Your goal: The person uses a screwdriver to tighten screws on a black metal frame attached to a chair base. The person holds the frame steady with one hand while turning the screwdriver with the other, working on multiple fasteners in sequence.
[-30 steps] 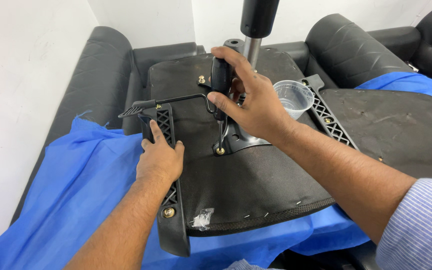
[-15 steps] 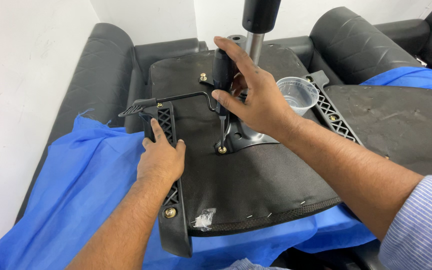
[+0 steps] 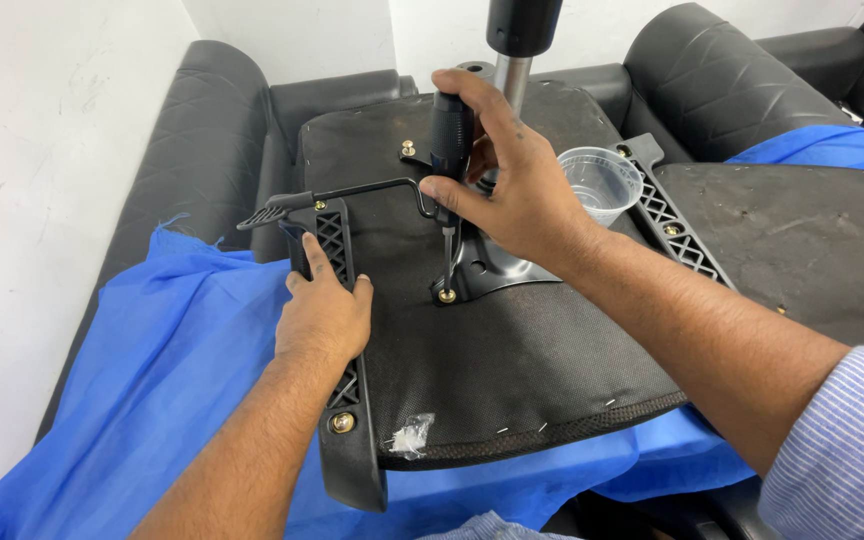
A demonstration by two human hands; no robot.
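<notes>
Head view, one moment, itemised.

Screwdriver (image 3: 449, 180): black handle, thin steel shaft, standing near upright. Tip seated on a brass-coloured screw (image 3: 447, 296) at the front corner of the metal mounting plate (image 3: 497, 270), which is fixed to the underside of an upturned office chair seat (image 3: 512, 380).

Right hand (image 3: 512, 190): fingers wrapped and clamped around the screwdriver handle, thumb toward the lower part of the grip.

Left hand (image 3: 324, 315): fingers together, laid flat on the black lattice armrest bracket (image 3: 337, 300) along the seat's left edge; pressing down, holding nothing.

Adjustment lever (image 3: 352, 193): bent black rod with a paddle end, running from the plate toward the left bracket, just beside the screwdriver.

Gas lift cylinder (image 3: 517, 50): chrome stem and black sleeve rising from the plate behind the right hand.

Clear plastic cup (image 3: 600, 183): standing on the seat underside near the second lattice bracket (image 3: 677, 230); contents cannot be told.

Further screws: one on the plate's far side (image 3: 408, 148), one at the near end of the left bracket (image 3: 342, 422).

Small clear plastic bag (image 3: 410, 435): lying near the seat's front edge.

Blue cloth (image 3: 152, 380): spread under the seat over a black sofa (image 3: 202, 130).

Risks, judged: a tilted shaft could let the tip slip out of the screw head and gouge the fabric or jab toward the left hand. A jolt of the right forearm could tip the cup.
</notes>
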